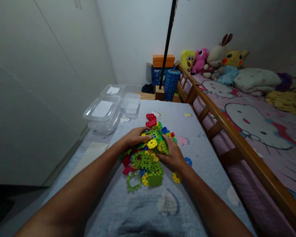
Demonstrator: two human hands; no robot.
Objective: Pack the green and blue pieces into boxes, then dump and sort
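Note:
A heap of plastic building pieces lies on the bed-like surface, with green square lattice pieces (146, 160), yellow notched discs (152, 143), and red pieces (151, 120). My left hand (135, 136) rests on the heap's upper left side, its fingers stretched over the pieces. On the right side, my right hand (173, 155) cups the pieces with thumb and fingers apart. Neither hand shows a piece clearly gripped, though the palms are hidden. A green ring-like piece (133, 182) lies at the near edge, and a yellow disc (177, 177) sits by my right wrist.
Clear plastic boxes (102, 112) with white paper labels stand at the far left. A pale flat strip (90, 158) lies beside my left arm. Along the right runs a wooden bed rail (219, 126). A blue foam roller (172, 85) and black pole (167, 42) stand beyond the far edge.

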